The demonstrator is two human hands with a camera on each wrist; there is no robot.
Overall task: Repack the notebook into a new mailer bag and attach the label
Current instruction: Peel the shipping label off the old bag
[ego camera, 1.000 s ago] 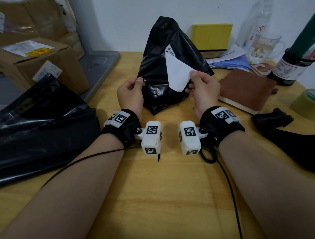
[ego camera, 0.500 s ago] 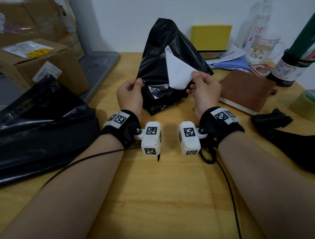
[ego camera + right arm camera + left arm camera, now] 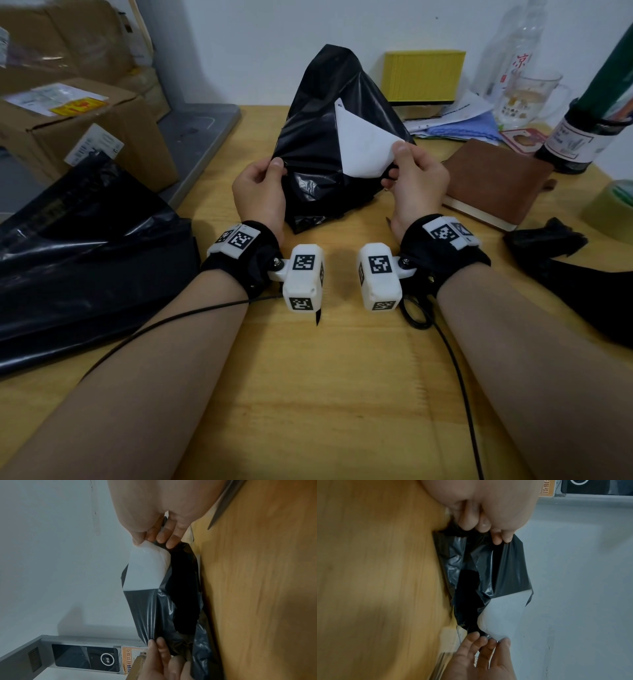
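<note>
Notebook [image 3: 493,181] lies right of black mailer bag [image 3: 318,137] pinched by left hand [image 3: 260,192]; right hand [image 3: 416,185] pinches label [image 3: 363,147]

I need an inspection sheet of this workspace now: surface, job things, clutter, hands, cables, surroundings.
Surface: wooden table.
Job's things: black mailer bag held up off the table, white label on it; brown notebook lying outside, right of it.
Clutter: yellow box, glass mug, dark bottle, tape roll, black plastic sheets.
Hands: left hand pinches the bag's edge; right hand pinches the label's corner.
Cables: black cable from each wrist.
Surroundings: cardboard boxes, white wall.
</note>
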